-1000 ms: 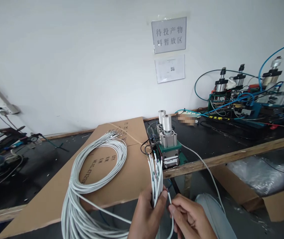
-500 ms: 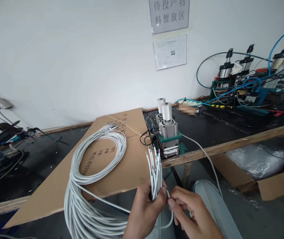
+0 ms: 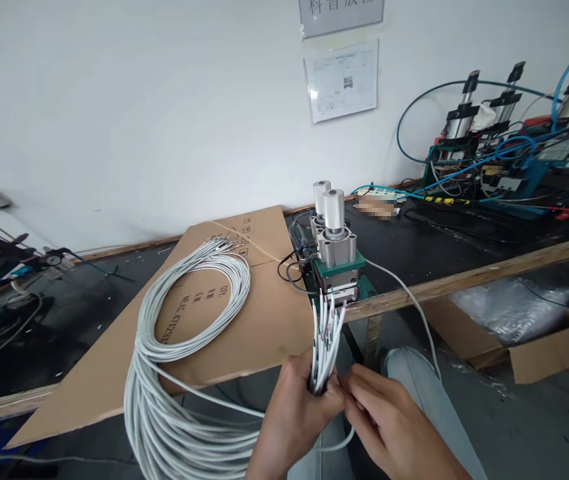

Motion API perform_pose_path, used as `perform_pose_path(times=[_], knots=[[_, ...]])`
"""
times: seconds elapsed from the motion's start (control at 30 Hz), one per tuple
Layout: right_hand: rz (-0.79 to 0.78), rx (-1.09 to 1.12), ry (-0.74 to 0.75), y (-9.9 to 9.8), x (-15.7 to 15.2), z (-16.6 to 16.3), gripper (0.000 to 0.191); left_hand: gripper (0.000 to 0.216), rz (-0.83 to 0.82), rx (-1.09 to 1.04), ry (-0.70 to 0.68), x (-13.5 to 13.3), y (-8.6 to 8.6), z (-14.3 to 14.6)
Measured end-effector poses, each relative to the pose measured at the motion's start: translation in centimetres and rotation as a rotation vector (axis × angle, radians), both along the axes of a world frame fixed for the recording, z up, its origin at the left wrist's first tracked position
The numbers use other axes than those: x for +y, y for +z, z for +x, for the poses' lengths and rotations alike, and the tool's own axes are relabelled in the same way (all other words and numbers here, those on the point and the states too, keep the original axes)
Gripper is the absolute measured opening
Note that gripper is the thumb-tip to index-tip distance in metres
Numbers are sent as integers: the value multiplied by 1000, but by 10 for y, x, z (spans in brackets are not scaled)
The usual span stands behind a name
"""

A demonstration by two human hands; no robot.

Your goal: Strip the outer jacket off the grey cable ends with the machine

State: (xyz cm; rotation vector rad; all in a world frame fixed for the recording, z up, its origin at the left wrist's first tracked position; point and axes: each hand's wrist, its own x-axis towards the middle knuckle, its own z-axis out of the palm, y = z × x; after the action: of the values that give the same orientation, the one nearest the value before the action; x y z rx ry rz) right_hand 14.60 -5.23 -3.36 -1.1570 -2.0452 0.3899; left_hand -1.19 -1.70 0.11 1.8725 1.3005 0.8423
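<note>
My left hand (image 3: 300, 417) is wrapped round a bundle of white cables (image 3: 328, 343), whose stripped ends stick up with small coloured wires showing. Close against its thumb, my right hand (image 3: 392, 417) has its fingers pinched on a single white cable (image 3: 345, 441) that loops up from below; the pinch point itself is mostly hidden. The cables run left into a large coil (image 3: 144, 320), which lies partly on a flat cardboard sheet (image 3: 259, 313) and hangs over its front edge. Just beyond the cable ends stands a small pneumatic machine (image 3: 337, 250) with two knurled knobs.
The black bench (image 3: 444, 247) has a wooden front edge. More pneumatic machines (image 3: 464, 127) with blue hoses stand at the right; gauges and tubing (image 3: 54, 257) are at the left. Under the bench sits an open carton (image 3: 549, 353) with clear plastic. Papers (image 3: 344, 80) hang on the wall.
The cable bundle has shifted slightly right and tilted that way in my left hand. My right hand has come closer against the left thumb. The view has tipped down a little.
</note>
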Motion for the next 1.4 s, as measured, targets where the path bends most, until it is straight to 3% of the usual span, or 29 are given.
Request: perform_pose_path(times=[0.33, 0.67, 0.83, 0.97, 1.1, 1.4], knots=[[-224, 129, 104, 7, 3, 5, 28, 7, -90, -181, -106, -1, -3, -8], [-269, 75, 145, 13, 0, 9, 25, 9, -105, -171, -184, 1, -2, -9], [-182, 42, 107, 9, 0, 10, 20, 18, -50, -128, -196, 2, 3, -8], [-259, 300, 109, 1, 0, 4, 37, 10, -157, -271, -170, 1, -6, -11], [-429, 589, 133, -12, 1, -9, 44, 21, -239, -423, -119, -2, -21, -16], [-420, 830, 113, -34, 3, -28, 44, 37, -236, -514, -70, -4, -18, -12]])
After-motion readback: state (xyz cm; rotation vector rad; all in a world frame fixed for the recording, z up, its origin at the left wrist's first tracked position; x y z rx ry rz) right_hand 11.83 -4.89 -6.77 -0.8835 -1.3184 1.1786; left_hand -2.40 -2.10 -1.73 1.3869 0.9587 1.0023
